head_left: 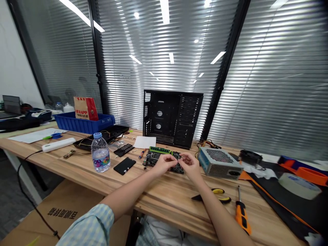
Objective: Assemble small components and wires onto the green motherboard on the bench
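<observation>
Two bare hands work over one motherboard, the left hand [166,164] and the right hand [189,164] facing each other above its right part. Thumb and fingers curl inward on both; whether they meet or clamp a small part cannot be told. The motherboard [151,159] lies flat on the wooden table [174,201], in front of the open computer case [166,118]. It is dark and rectangular, densely populated with components, partly covered by the hands; a bright green memory module [160,150] runs along its far edge.

Legible writing: "APP" on the red-and-tan paper bag [83,109], beside Chinese characters. Handwriting on the blue plastic bin [70,124] is too small to read reliably. Large Chinese characters appear inverted on the brown cardboard [84,201] below.

Materials: case, black, with round cut-outs and slotted bays; power supply [217,163], grey box with perforated grille; bottle [100,155], clear, blue-capped, colourful label; screwdriver [241,215], orange-and-black handle; pliers [224,200], yellow-and-black grips.
</observation>
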Available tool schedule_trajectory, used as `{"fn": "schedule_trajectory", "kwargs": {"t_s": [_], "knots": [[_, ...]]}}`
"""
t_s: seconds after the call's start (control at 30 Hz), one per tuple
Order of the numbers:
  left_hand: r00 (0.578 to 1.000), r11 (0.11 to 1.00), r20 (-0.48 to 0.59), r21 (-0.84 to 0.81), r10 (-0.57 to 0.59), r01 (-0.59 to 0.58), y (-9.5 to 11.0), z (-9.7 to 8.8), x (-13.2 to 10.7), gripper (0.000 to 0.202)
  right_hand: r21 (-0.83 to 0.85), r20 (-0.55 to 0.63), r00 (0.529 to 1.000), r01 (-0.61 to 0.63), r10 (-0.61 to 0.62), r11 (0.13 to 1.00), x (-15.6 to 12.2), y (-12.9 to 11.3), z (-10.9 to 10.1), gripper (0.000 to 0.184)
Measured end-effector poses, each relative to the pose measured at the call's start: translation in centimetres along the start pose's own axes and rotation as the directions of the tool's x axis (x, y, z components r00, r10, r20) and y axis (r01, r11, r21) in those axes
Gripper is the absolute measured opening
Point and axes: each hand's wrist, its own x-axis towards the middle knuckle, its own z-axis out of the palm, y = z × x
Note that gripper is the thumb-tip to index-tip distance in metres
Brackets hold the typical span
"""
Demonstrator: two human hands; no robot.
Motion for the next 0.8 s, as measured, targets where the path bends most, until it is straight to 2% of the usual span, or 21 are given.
{"fn": "schedule_trajectory", "kwargs": {"t_s": [0.1, 0.2, 0.3, 0.43, 0.53, 0.67, 0.73, 0.8], "knots": [[0.999, 0.999, -0.01, -0.018, 0.035, -0.035, 0.31, 0.23, -0.06, 0.025, -0.011, 0.049, 0.999, -0.014, 0.015, 1.0, -0.01, -0.06, -0.04, 0.014], [0.996, 0.981, -0.026, -0.178, -0.086, 0.08, 0.23, 0.26, 0.15, 0.024, -0.021, 0.097, 0.995, 0.004, -0.002, 1.0, -0.07, -0.3, -0.1, 0.017], [0.974, 0.928, -0.048, -0.319, -0.22, 0.194, 0.08, 0.17, 0.35, 0.025, -0.064, 0.137, 0.99, 0.037, -0.028, 0.997, -0.14, -0.53, -0.17, 0.019], [0.96, 0.895, -0.02, -0.368, -0.28, 0.253, 0.31, 0.15, 0.22, 0.026, -0.133, 0.135, 0.986, 0.113, -0.095, 0.985, -0.06, -0.68, -0.22, 0.017], [0.96, 0.891, -0.007, -0.375, -0.279, 0.256, 0.43, 0.17, 0.07, 0.028, -0.184, 0.107, 0.985, 0.153, -0.135, 0.971, 0.07, -0.61, -0.22, 0.017], [0.97, 0.907, -0.004, -0.357, -0.242, 0.225, 0.02, 0.1, 0.11, 0.034, -0.233, 0.077, 0.992, 0.111, -0.096, 0.966, 0.09, -0.37, -0.23, 0.021], [0.981, 0.933, -0.007, -0.312, -0.192, 0.18, -0.31, 0.03, 0.18, 0.037, -0.255, 0.072, 0.995, 0.087, -0.071, 0.963, 0.04, -0.3, -0.22, 0.024], [0.994, 0.974, -0.02, -0.201, -0.105, 0.099, -0.56, -0.03, 0.21, 0.037, -0.275, 0.062, 0.996, 0.078, -0.063, 0.958, 0.0, -0.3, -0.2, 0.026]]}}
